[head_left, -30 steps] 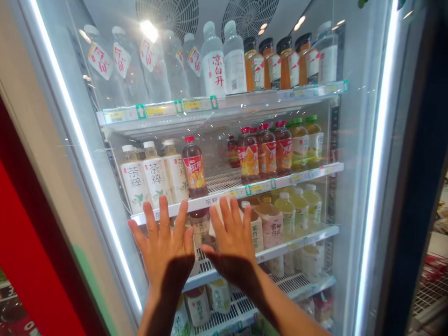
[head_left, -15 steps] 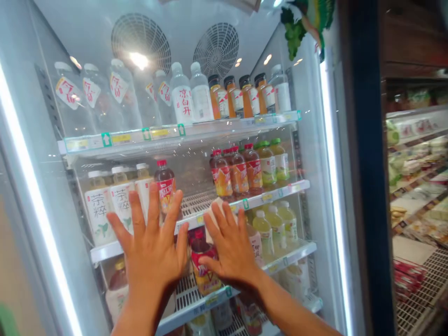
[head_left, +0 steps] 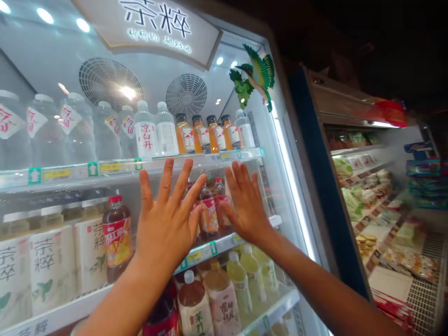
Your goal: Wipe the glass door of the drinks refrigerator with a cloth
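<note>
My left hand (head_left: 167,217) is raised before the drinks cooler, its fingers spread and nothing in it. To its right my right hand (head_left: 247,200) is likewise held up, open, fingers loosely apart. Whether either palm touches the cooler's glass door I cannot tell. Red-capped bottles of dark tea (head_left: 210,211) show between the hands, partly hidden by them. Another red-capped bottle (head_left: 117,235) stands left of my left hand, beside white-labelled tea bottles (head_left: 44,261). Above my fingertips are orange drink bottles with black caps (head_left: 199,134) and clear water bottles (head_left: 145,135).
Paler yellow bottles (head_left: 241,275) stand on a lower shelf. A lit sign (head_left: 157,46) spans the cooler's top, with a bird decoration (head_left: 257,72) at its right. Beyond the dark cooler side (head_left: 317,186), an open chilled display (head_left: 381,186) holds packed produce.
The view has tilted up and swung right, bringing in the sign and more of the neighbouring display. Both hands now appear higher against the shelves, still open.
</note>
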`<state>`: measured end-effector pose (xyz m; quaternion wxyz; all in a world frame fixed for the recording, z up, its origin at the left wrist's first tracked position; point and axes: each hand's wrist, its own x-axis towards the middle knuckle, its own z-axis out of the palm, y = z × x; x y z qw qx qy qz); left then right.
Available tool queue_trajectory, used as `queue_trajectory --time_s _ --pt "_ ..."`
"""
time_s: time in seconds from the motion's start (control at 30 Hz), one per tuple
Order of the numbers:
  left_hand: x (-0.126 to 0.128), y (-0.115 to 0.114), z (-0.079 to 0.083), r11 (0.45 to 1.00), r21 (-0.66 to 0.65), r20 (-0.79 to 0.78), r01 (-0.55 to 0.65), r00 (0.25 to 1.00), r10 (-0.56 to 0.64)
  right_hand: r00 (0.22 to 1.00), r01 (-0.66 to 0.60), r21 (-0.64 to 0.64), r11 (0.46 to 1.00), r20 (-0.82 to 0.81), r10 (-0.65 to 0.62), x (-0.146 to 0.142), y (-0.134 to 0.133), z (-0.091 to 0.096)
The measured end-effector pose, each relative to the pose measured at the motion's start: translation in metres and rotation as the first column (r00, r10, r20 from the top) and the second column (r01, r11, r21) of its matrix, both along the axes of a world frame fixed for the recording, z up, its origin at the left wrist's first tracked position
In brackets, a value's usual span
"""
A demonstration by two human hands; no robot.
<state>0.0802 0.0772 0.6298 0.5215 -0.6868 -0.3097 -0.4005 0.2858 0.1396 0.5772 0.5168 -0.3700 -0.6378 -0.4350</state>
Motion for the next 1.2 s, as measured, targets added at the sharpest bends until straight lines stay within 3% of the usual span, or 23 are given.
queue_trajectory --time_s 0.1,0.27,0.43,0.53,0.63,0.8,0.87,0.97,1.0,1.13,1.2 --pt "0.004 0.005 0.008 1.0 0.012 -0.016 -0.006 1.0 0.006 1.0 -0.005 0.003 1.0 -0.021 0.005 0.012 0.003 0.027" --pt "0.007 0.009 0.004 0.999 0.03 -0.004 -0.026 1.0 0.027 0.953 -0.091 -0.009 0.996 0.289 0.09 0.012 -0.003 0.024" --pt "0.0 0.005 0.005 0.998 0.002 -0.011 -0.065 0.998 0.065 0.997 -0.025 0.021 0.999 0.077 0.023 0.023 0.009 0.077" --pt "-0.017 -0.003 0.01 0.994 0.055 -0.011 -0.094 0.995 0.095 0.969 -0.052 0.006 0.999 0.243 0.049 0.008 0.001 0.074" --pt "-0.041 -0.014 0.018 0.989 0.084 0.004 -0.126 0.992 0.126 0.876 -0.059 -0.03 0.998 0.478 0.066 -0.013 -0.008 0.069" --pt "-0.072 -0.035 0.025 0.982 0.007 0.045 -0.186 0.982 0.186 0.945 -0.116 0.033 0.993 0.31 0.1 -0.048 -0.01 0.103" --pt "-0.084 -0.042 0.024 0.981 0.008 0.055 -0.196 0.979 0.195 0.894 -0.19 0.049 0.981 0.421 0.152 -0.068 -0.016 0.099" --pt "-0.107 -0.048 0.021 0.979 0.014 0.055 -0.201 0.978 0.2 0.718 -0.271 0.03 0.962 0.672 0.182 -0.092 -0.027 0.089" --pt "-0.114 -0.049 0.02 0.978 0.008 0.052 -0.207 0.977 0.207 0.704 -0.27 0.028 0.962 0.688 0.177 -0.098 -0.028 0.093" --pt "-0.14 -0.053 0.017 0.974 -0.013 0.048 -0.225 0.973 0.226 0.887 -0.186 0.047 0.981 0.438 0.147 -0.114 -0.027 0.133" --pt "-0.152 -0.055 0.015 0.973 -0.014 0.059 -0.231 0.971 0.231 0.9 -0.195 0.053 0.979 0.408 0.157 -0.127 -0.031 0.134"
